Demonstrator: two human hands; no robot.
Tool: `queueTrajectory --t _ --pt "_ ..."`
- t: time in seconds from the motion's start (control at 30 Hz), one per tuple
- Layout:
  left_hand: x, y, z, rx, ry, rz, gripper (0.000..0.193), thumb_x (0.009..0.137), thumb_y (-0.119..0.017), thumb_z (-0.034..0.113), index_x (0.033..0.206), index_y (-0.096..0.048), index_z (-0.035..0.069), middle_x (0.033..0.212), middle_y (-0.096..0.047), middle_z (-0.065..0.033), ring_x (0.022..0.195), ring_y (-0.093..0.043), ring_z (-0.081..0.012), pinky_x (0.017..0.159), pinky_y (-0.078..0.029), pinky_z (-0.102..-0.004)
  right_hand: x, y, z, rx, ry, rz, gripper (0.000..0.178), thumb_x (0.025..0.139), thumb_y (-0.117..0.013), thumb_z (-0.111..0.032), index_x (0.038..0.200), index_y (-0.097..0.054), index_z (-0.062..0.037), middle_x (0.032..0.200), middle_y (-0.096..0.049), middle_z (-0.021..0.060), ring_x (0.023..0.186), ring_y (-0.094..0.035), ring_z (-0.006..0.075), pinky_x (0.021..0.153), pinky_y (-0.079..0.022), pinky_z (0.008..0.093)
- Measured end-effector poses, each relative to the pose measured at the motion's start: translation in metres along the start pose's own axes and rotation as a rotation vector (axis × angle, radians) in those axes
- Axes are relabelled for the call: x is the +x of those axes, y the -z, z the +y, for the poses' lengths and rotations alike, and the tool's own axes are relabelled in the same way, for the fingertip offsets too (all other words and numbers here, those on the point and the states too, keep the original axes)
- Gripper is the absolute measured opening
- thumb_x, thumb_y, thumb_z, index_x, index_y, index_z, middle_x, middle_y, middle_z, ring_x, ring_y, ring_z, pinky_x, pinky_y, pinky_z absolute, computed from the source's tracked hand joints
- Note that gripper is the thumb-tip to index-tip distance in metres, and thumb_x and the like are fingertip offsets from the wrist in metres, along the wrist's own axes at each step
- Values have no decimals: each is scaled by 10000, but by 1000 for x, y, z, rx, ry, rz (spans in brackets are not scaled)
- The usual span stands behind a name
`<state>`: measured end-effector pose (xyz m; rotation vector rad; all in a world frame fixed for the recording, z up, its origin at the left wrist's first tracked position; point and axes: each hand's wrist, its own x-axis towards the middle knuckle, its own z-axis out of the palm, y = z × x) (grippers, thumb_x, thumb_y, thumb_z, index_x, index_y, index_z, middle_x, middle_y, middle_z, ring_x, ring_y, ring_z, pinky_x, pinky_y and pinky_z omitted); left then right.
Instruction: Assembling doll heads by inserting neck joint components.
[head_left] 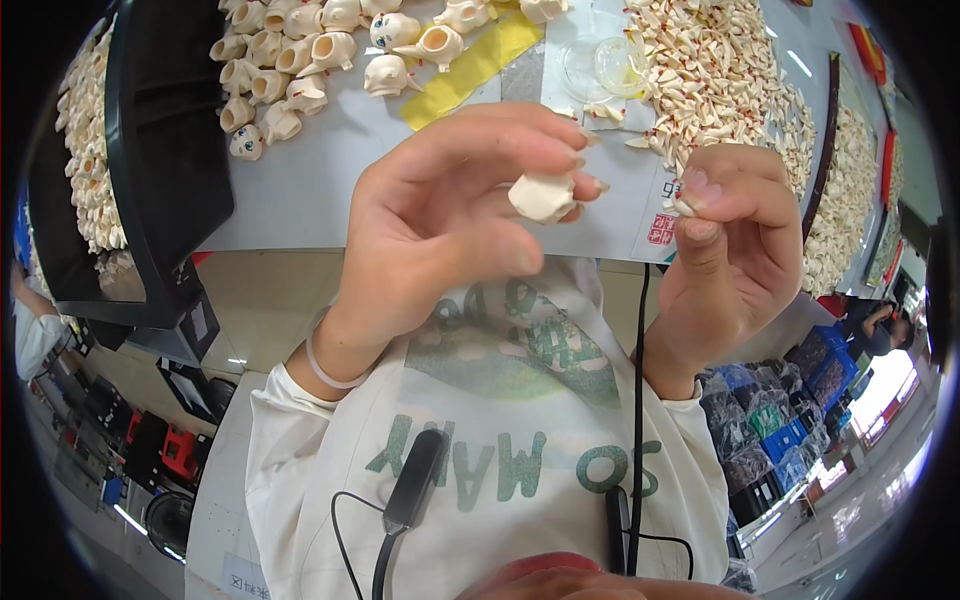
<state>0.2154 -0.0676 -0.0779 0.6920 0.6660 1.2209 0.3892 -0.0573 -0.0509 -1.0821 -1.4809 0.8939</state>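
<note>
My left hand is raised over the table's near edge, its fingers curled around a small cream-coloured doll head. Only part of the head shows past my fingers, so I cannot tell which side it turns up. To its right, my right hand pinches a tiny cream piece with a red spot between thumb and index finger. The two hands are apart. Beyond them on the right lies a big heap of small pointed cream pieces with red marks. Hollow doll heads, several with painted blue eyes, cover the far left.
A yellow strip lies on the pale tabletop among the heads. A clear round dish stands beside the heap of pieces. Black bins flank the left side. A black cable hangs before my shirt. Other people are off at both sides.
</note>
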Motion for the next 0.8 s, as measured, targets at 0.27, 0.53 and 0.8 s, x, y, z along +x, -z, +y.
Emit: queueTrajectory --t 0.27,0.53,0.8 --pt "-3 -3 1 123 -6 90 464 747 -706 274 1038 -502 -25 958 -608 -180 795 -621 -196 638 -512 -239 0 -12 1 -6 135 -98 157 711 -665 -16 814 -549 6 825 -509 120 703 -470 141 633 -363 214" --pt "-7 -9 3 161 -15 125 531 732 -699 362 995 -519 -63 873 -607 -155 734 -617 -169 562 -517 -231 3 -17 2 -117 222 -124 161 673 -670 7 790 -561 -7 794 -511 105 663 -475 139 584 -378 224" --pt "-7 -6 11 53 245 54 593 721 -671 474 952 -556 -60 811 -593 -116 627 -607 -167 481 -497 -212 21 -6 8 -210 431 -277 135 659 -662 -8 762 -586 -53 770 -532 78 634 -493 181 575 -399 266"
